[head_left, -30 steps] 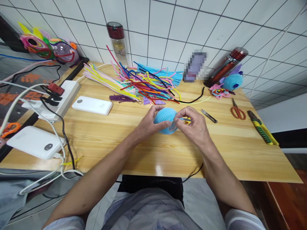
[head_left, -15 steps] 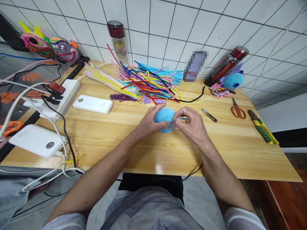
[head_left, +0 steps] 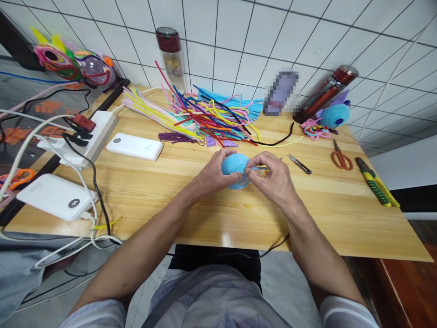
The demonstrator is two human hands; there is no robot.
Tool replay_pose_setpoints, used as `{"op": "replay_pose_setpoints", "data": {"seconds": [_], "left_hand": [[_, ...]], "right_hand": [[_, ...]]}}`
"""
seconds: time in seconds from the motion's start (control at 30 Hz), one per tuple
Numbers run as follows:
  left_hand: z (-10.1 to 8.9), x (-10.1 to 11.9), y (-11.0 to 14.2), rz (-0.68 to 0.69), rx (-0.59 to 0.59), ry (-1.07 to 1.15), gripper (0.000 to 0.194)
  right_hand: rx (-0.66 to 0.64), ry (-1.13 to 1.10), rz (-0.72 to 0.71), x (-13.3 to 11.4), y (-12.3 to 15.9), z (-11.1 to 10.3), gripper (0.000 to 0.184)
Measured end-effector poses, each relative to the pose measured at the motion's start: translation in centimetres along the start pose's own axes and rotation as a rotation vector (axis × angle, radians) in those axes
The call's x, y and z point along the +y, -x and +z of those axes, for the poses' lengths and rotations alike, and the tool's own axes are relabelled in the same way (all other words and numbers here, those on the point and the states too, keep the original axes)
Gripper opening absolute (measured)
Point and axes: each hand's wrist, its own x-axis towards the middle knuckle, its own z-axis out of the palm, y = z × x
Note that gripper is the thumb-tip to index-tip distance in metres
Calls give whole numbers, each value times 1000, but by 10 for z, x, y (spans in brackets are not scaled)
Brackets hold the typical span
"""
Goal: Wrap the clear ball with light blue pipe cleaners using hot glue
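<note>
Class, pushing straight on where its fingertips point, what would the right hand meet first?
Most likely the blue-wrapped ball: the right hand seems to touch its side, though exact contact is unclear.

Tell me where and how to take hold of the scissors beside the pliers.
Grip the scissors by the reddish-brown handle loops, coming from the near side, probably with the right hand once free. They lie with the loops toward the person and the pointed blades toward the tiled wall, so this should keep fingers off the tips.

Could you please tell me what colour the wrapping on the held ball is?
Light blue: the wrapping shows in the head view.
</note>
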Motion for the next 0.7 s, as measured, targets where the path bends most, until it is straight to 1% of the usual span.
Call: {"op": "replay_pose_setpoints", "data": {"seconds": [0.27,0.37,0.5,0.7], "left_hand": [[1,-3,-1,-11,43,5,63],[0,-5,-2,8,20,9,65],[-4,-7,-1,52,-25,42,77],[-10,-3,3,11,-85,24,70]], "right_hand": [[9,-3,1,-3,0,0,6],[-3,-2,27,-3,-1,-1,7],[-19,1,45,-4,-1,-2,8],[-2,-1,55,-4,-1,-1,8]]}}
